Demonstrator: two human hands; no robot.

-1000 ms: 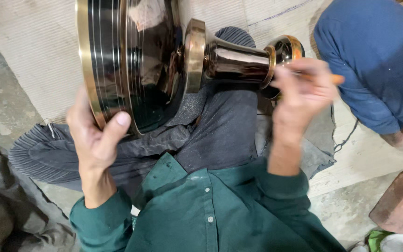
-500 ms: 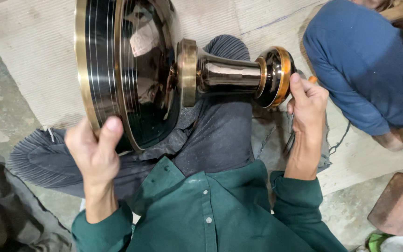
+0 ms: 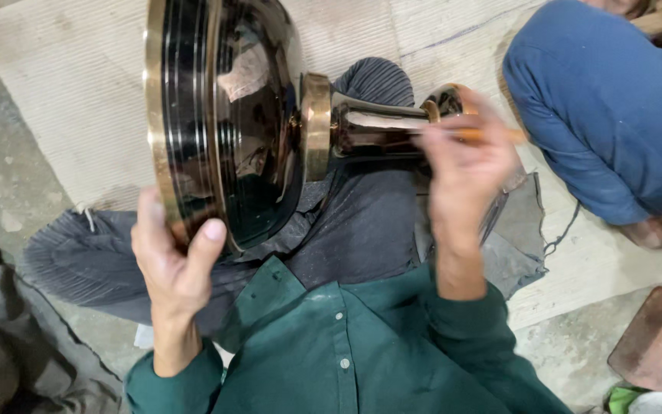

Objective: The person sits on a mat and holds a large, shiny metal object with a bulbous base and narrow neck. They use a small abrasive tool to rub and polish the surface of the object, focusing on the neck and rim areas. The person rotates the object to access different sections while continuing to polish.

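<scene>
Left hand (image 3: 174, 264) clamps the lower rim of the polished dark metal pedestal bowl (image 3: 224, 123), thumb on the near face, fingers behind; the bowl lies on its side over the lap, brass-edged rim to the left, stem (image 3: 377, 130) running right. A brass collar (image 3: 316, 126) joins bowl and stem. Right hand (image 3: 465, 172), blurred, is closed around a thin orange-handled tool (image 3: 492, 136) held across the foot end of the stem. Judgement: the tool work goes best if the left grip keeps the bowl from rolling, the lap taking the weight, with light, even strokes so the glossy finish is not scratched. Another person's blue-clad leg (image 3: 599, 100) sits close on the right; keep the tool tip away.
</scene>
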